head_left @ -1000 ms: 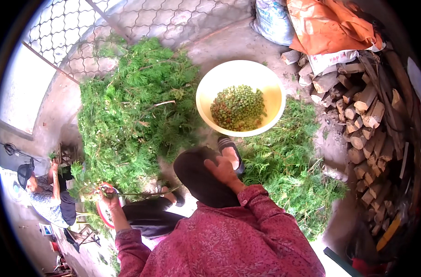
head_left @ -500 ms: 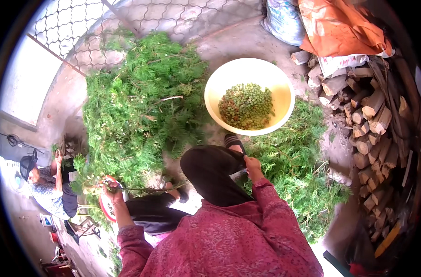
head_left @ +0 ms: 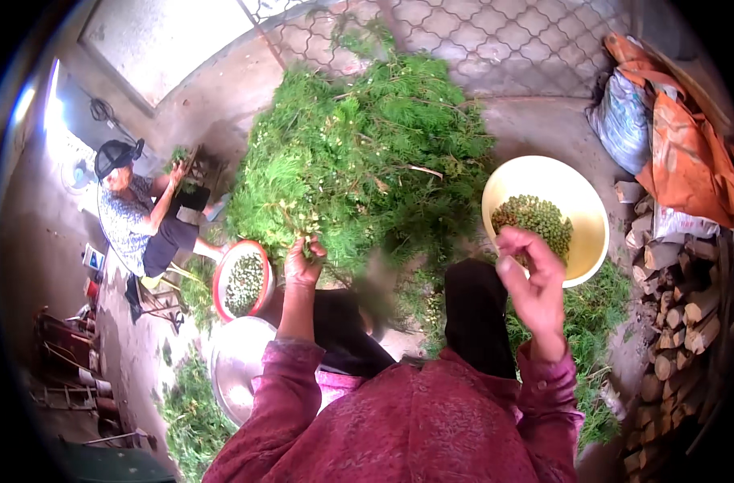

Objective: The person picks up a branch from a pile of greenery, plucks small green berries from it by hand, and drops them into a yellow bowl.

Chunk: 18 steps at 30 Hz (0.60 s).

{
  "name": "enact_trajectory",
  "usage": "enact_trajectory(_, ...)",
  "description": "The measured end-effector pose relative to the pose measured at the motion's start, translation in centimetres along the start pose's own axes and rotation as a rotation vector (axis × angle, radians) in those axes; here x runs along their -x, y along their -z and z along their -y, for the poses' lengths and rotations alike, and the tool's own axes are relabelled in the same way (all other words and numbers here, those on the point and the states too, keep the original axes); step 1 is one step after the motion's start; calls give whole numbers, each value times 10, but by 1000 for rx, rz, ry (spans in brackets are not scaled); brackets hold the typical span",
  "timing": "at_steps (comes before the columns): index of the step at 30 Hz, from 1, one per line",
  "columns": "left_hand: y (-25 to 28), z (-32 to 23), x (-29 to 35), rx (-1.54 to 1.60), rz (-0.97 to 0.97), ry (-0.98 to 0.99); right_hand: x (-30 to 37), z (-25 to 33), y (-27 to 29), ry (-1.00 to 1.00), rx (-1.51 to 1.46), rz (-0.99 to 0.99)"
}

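Note:
My left hand (head_left: 304, 264) is closed around a leafy green branch (head_left: 290, 233), by the near edge of a big heap of feathery green branches (head_left: 359, 169). My right hand (head_left: 537, 282) is raised at the near-left rim of a pale yellow basin (head_left: 590, 229). Its thumb and forefinger stand apart, and nothing shows between them. Small round green fruits (head_left: 548, 219), some brownish, lie in that basin. Left of my left hand is a red-rimmed basin (head_left: 219, 282) with more small green pieces in it.
A round metal lid or tray (head_left: 231, 378) lies beside my left forearm. Another person (head_left: 133, 213) sits at the left, holding greenery. Stacked firewood (head_left: 665, 338) and orange sacks (head_left: 689, 161) line the right; wire mesh (head_left: 512, 48) stands at the back.
My view has swung left, so the scene sits further right. My right hand has risen from my knee to the yellow basin. The left hand has moved off the red-rimmed basin toward the heap.

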<state>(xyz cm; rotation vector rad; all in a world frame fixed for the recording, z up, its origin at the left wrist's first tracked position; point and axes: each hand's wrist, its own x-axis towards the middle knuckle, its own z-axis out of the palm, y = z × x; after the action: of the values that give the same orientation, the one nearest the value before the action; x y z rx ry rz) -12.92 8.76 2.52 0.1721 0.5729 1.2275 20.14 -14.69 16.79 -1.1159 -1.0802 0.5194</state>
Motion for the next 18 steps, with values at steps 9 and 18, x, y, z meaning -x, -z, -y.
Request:
enact_trajectory(9, -7, 11, -2, -53, 131, -26, 10, 184, -75, 931, 485, 147)
enact_trajectory(18, 0, 1, 15, -114, 168, -116, -3, 172, -99, 1058, 532, 161)
